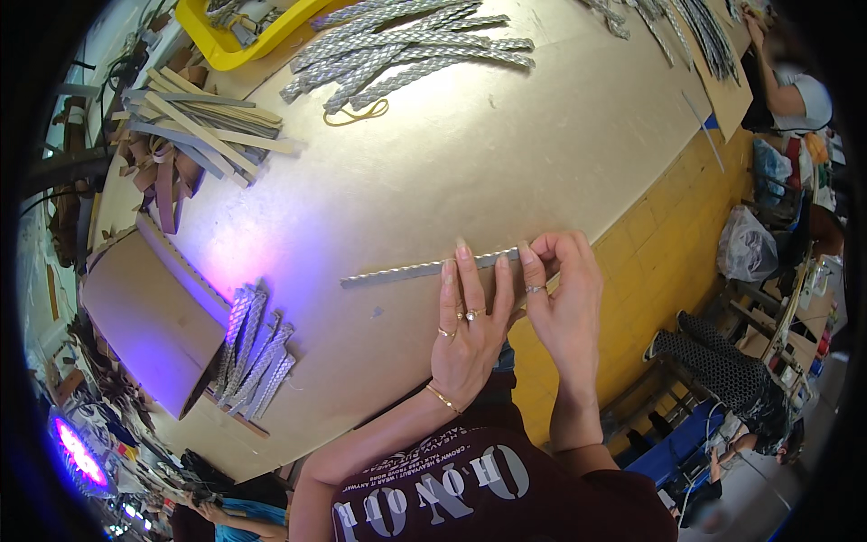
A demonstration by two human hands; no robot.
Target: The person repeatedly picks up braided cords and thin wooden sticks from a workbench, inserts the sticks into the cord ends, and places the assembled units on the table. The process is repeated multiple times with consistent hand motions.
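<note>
Inspector: Strip (pixel 424 268) position first. Where does it lie?

Operator: Flat on the tan worktable (pixel 506 154), near the front edge, running from left up to the right. It is a narrow silver braided strip.

Inspector: Hands?

Operator: Left hand (pixel 470 325) lies flat, fingers spread slightly, fingertips pressing the strip just left of its right end. Right hand (pixel 564 289) pinches that right end between thumb and forefinger.

Inspector: Judgement: the pressing fingers should stay close to the pinch, so the braid cannot twist or lift; any pull should follow the strip's own line.

Operator: Noted. Finished-looking strips (pixel 257 357) lie in a small pile to the left beside a cardboard sheet (pixel 144 316); a larger heap (pixel 406 50) sits at the far side, well apart.

Inspector: Keep the working strip apart from both.
</note>
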